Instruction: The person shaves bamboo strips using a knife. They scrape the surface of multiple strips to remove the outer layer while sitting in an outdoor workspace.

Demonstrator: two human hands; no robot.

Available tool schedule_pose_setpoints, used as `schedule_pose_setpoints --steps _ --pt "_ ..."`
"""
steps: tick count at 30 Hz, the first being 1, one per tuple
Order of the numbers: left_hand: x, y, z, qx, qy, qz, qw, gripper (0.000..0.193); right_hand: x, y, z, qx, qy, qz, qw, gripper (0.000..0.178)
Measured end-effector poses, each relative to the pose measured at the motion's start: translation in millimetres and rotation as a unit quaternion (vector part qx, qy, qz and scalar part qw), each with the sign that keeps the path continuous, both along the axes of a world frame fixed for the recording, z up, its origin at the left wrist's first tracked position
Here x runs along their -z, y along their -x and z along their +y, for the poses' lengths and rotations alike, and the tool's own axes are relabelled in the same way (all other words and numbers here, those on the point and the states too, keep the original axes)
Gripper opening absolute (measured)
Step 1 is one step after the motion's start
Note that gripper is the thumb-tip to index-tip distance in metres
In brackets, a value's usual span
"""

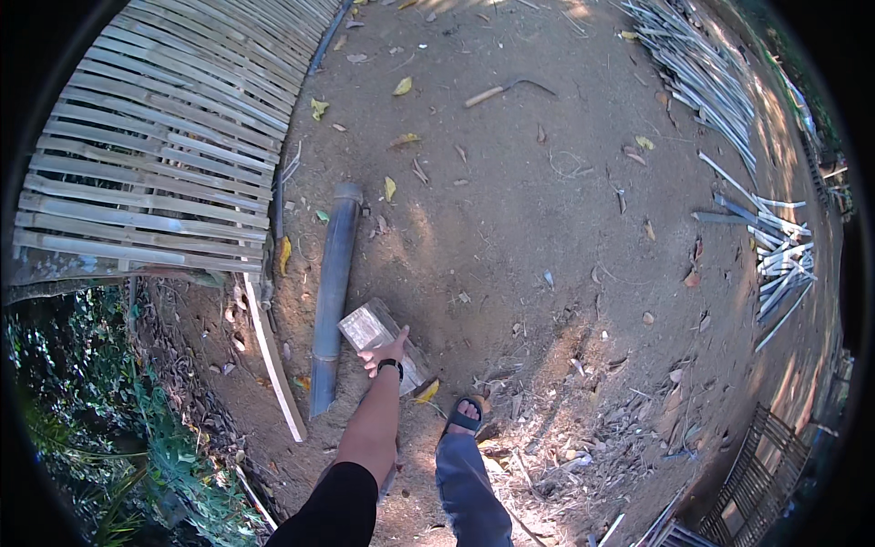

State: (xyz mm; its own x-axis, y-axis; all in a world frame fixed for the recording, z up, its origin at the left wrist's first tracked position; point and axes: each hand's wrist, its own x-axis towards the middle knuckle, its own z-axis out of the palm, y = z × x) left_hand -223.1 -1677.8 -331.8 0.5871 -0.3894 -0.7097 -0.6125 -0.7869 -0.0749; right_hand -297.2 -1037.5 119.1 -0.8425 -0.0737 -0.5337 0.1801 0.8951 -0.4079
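My left hand (390,351), a dark band round its wrist, reaches down in front of me. It is closed on a squared wooden block (369,326), with the thumb and fingers spread across its top and side. The block lies tilted on the dirt, its far left corner close to a thick bamboo pole (334,273). That grey-brown pole lies lengthwise on the ground to the left of the hand. My right hand is out of the picture.
A bamboo slat platform (173,155) stands at the left, with a pale wooden strip (271,365) below it. Farther ahead lies a sickle (510,89). Split bamboo strips (702,82) are piled on the right, near a woven rack (756,474). My sandalled foot (466,416) is beside the block.
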Motion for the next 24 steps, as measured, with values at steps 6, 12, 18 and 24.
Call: schedule_pose_setpoints --steps 6,12,18,24 --pt "67.5 -12.1 5.2 0.133 0.094 -0.157 0.974 0.155 20.9 4.1 -107.5 0.282 0.086 0.001 0.955 0.036" --pt "56.8 -15.1 14.1 0.131 0.13 -0.098 0.978 0.131 -4.8 -53.8 -136.2 0.439 0.275 0.08 0.852 0.052" --pt "-28.2 -39.7 5.9 0.069 -0.082 0.257 0.961 0.095 -35.8 -137.3 -129.8 0.559 0.256 0.081 0.784 0.049" --pt "-182.5 -58.1 62.9 0.219 -0.224 0.294 0.903 0.076 -106.3 -298.4 -124.9 0.646 0.23 0.165 0.709 0.047"
